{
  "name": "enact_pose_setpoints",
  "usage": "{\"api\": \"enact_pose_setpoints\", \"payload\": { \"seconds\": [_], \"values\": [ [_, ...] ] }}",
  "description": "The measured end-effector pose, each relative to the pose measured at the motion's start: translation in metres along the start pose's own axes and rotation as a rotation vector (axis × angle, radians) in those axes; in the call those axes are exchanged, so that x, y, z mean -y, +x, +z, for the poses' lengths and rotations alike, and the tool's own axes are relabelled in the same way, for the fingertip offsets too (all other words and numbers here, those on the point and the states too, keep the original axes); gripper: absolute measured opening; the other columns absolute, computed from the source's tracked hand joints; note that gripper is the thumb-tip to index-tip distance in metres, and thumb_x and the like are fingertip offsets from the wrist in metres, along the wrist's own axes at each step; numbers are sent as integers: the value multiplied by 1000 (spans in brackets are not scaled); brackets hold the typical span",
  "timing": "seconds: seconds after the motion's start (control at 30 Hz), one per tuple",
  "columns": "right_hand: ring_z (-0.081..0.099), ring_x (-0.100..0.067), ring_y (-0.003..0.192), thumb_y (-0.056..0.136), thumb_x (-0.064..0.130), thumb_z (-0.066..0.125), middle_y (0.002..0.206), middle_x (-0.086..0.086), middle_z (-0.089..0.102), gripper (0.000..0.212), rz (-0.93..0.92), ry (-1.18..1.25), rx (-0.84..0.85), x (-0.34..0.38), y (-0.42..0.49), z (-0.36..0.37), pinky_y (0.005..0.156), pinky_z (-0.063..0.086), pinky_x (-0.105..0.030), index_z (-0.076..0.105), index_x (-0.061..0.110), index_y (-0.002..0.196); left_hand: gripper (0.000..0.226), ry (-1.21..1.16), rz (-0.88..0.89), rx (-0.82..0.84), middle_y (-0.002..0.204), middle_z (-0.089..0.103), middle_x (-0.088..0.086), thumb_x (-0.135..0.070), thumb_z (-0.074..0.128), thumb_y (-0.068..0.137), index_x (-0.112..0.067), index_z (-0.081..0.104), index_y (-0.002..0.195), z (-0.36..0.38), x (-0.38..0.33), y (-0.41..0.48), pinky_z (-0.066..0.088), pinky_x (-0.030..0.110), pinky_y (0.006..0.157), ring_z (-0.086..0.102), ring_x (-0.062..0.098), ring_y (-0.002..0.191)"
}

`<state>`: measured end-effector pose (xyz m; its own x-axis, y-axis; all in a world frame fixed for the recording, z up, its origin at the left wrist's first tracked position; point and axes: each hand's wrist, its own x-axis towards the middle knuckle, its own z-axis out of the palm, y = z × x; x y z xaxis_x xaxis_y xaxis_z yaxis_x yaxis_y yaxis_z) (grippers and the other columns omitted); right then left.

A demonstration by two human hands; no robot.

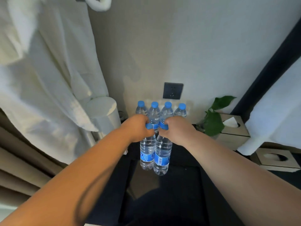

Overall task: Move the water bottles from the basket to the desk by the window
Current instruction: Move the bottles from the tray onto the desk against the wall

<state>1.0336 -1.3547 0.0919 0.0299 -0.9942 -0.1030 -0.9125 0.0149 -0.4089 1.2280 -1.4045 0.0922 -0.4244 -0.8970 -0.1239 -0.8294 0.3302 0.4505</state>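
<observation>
My left hand [138, 128] grips the neck of a clear water bottle [147, 152] with a blue cap and blue label. My right hand [175, 129] grips the neck of a second water bottle [162, 158] right beside it. Both bottles hang upright, side by side, above the dark desk [187, 162]. Behind them, several more blue-capped bottles [154, 114] stand in a row on the desk against the wall. The basket is out of view.
A black wall socket [173, 90] sits above the row. A white cylinder lamp [104, 111] stands at the left under hanging white robes [48, 79]. A green plant [215, 118] and a tissue box [234, 128] stand at the right; a second tissue box [275, 159] lies nearer.
</observation>
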Motion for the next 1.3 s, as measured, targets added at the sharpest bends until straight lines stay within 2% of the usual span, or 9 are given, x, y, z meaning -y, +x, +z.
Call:
{"api": "enact_pose_setpoints", "payload": {
  "seconds": [0.13,0.33,0.5,0.73,0.9,1.0,1.1,1.17,1.3],
  "values": [
    [56,-16,68,97,47,64,75,2,57,35,-24,-67,-59,15,17,4,56,41,-33,51,22,77,19,18,16,-41,73,62,-2,-35,73,78,-23,59,74,-10,16,7,49,32,60,63,20,70],
    [54,-20,75,104,46,55,78,2,51,30,-14,-206,-93,32,44,19,55,33,-33,53,17,97,20,-11,5,-82,70,60,-1,-26,73,81,-21,56,71,-9,38,24,39,28,55,60,21,68],
    [61,-26,88,105,46,54,90,-4,56,37,27,-208,-40,36,63,33,71,48,-39,58,12,119,34,-80,13,-111,63,52,-7,-22,70,85,-28,44,63,-7,52,34,31,26,51,53,17,63],
    [55,-20,80,105,44,54,77,4,46,34,36,-165,-60,31,74,37,66,43,-35,58,13,119,28,-83,7,-67,69,56,-5,-26,63,89,-30,43,70,-6,55,40,33,28,52,53,12,62],
    [60,-23,82,104,44,56,87,-2,58,32,8,-125,-41,29,72,34,68,48,-37,57,15,115,31,-66,-7,-38,68,53,-6,-27,65,90,-31,44,68,-7,55,41,32,26,52,50,9,61],
    [63,-24,83,103,45,55,89,-4,61,30,-10,-110,-53,28,69,35,70,52,-38,55,16,109,18,-57,-29,-36,76,58,-4,-31,65,92,-28,52,80,-5,56,42,42,31,59,57,16,70],
    [60,-20,79,101,48,57,84,1,57,28,-50,-99,-94,23,67,38,65,46,-35,51,20,101,16,-37,-21,-60,83,62,-3,-40,64,93,-25,59,94,-1,59,42,50,33,66,61,19,77],
    [59,-18,76,99,56,55,82,5,57,33,-59,-88,-122,18,65,39,62,43,-33,51,23,98,25,-33,-31,-85,85,64,-5,-51,61,92,-27,61,98,1,61,42,52,32,66,62,18,77],
    [62,-15,69,98,64,40,74,7,63,49,-74,-7,-208,14,72,25,62,55,-36,65,22,101,28,-28,-109,-149,75,63,-8,-59,57,92,-32,62,88,-7,62,53,50,30,59,62,13,69]
  ]
}}
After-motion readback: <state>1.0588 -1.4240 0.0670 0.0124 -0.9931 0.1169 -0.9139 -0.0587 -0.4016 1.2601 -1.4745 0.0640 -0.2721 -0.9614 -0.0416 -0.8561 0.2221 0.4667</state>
